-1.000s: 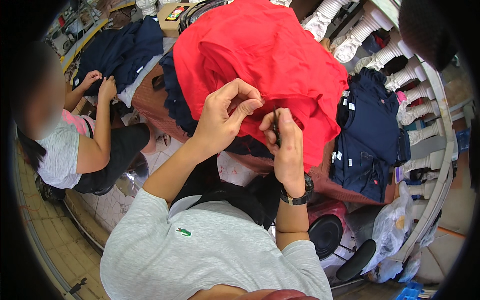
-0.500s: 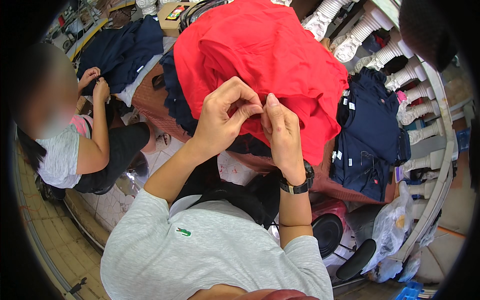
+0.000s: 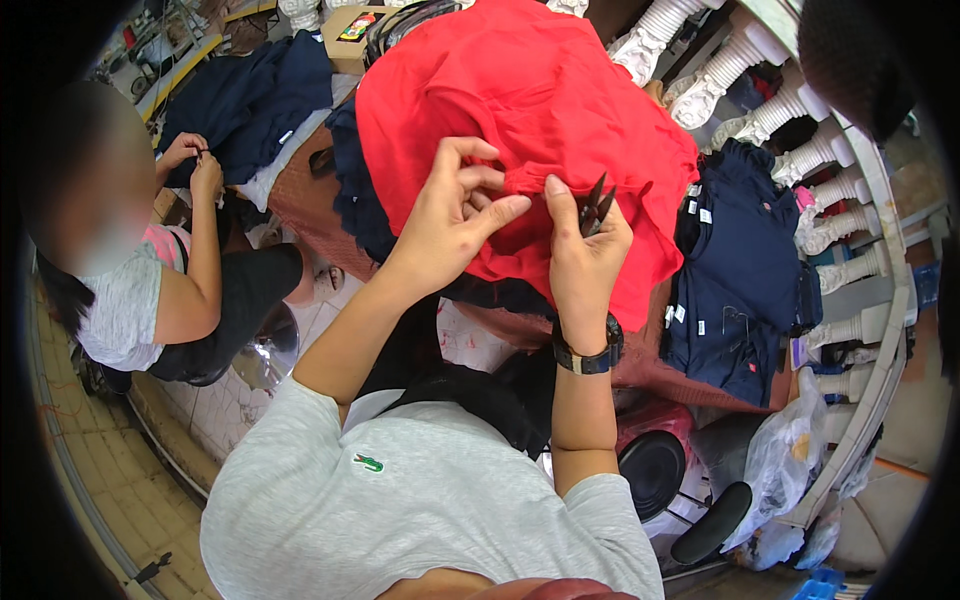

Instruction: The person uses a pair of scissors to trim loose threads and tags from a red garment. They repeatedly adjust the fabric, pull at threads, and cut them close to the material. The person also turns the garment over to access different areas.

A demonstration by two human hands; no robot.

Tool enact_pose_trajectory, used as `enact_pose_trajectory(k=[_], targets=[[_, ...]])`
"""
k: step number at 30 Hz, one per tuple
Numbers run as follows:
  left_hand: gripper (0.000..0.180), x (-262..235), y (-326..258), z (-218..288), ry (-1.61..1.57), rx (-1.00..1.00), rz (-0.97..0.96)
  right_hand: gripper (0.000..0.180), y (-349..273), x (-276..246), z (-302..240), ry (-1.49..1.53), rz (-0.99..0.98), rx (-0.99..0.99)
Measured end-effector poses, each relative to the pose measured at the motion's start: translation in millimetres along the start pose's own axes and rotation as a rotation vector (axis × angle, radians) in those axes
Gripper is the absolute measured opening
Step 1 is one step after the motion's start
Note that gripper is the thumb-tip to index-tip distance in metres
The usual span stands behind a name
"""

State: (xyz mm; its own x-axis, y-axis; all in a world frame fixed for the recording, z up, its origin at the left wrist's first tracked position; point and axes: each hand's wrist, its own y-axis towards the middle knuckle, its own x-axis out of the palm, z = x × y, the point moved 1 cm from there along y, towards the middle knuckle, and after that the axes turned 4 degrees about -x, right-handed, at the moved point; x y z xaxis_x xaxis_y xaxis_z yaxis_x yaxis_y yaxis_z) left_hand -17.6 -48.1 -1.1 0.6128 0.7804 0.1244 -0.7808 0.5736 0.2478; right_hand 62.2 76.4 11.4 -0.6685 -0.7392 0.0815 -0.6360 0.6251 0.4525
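A big heap of red cloth [image 3: 520, 80] lies in front of me, with a gathered fold running between my hands. My left hand [image 3: 445, 215] has its fingers curled at that fold, its thumb sticking out to the right. In my right hand [image 3: 588, 245] sits a small pair of dark thread snips [image 3: 597, 205], the blades pointing up and away from me. The right thumb and index finger also touch the fold's edge. Part of the snips is hidden by the palm.
Folded navy garments [image 3: 735, 260] with white tags lie to the right, beside white balusters [image 3: 720, 85]. A brown cloth [image 3: 300, 195] covers the table. At the left, a seated person [image 3: 150, 300] handles more navy cloth [image 3: 250, 100]. A clear plastic bag [image 3: 785, 450] hangs at lower right.
My hands have moved apart, the right one slightly rightward. The snips now show between the right fingers. The left thumb has come away from its fingertips.
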Motion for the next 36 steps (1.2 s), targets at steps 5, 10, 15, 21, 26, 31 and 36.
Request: enact_pose_trajectory(k=[5, 10, 15, 21, 26, 31, 36], targets=[[0.055, 10, -4, 9, -0.219, 0.128, 0.012, 0.022, -3, -9, -2, 0.285, -0.09, 0.122], [0.044, 8, -8, 6, -0.042, 0.2, 0.028, 0.016, -5, -12, -9, 0.298, -0.126, 0.156], [0.017, 13, -13, 10, -0.084, 0.179, 0.036, 0.015, -8, -13, -7, 0.259, -0.114, 0.141], [0.013, 12, -15, 3, -0.194, 0.136, 0.046, 0.029, -14, -7, -14, -0.006, -0.082, 0.101], [0.014, 11, -16, -4, -0.273, 0.118, 0.023, 0.052, -28, -12, -35, 0.029, -0.379, 0.395], [0.011, 6, -20, -3, -0.14, 0.157, -0.009, 0.046, -27, -3, -33, 0.039, -0.435, 0.346], [0.013, 6, -25, 7, -0.122, 0.172, -0.045, 0.048, -21, 1, -34, 0.146, -0.43, 0.468]])
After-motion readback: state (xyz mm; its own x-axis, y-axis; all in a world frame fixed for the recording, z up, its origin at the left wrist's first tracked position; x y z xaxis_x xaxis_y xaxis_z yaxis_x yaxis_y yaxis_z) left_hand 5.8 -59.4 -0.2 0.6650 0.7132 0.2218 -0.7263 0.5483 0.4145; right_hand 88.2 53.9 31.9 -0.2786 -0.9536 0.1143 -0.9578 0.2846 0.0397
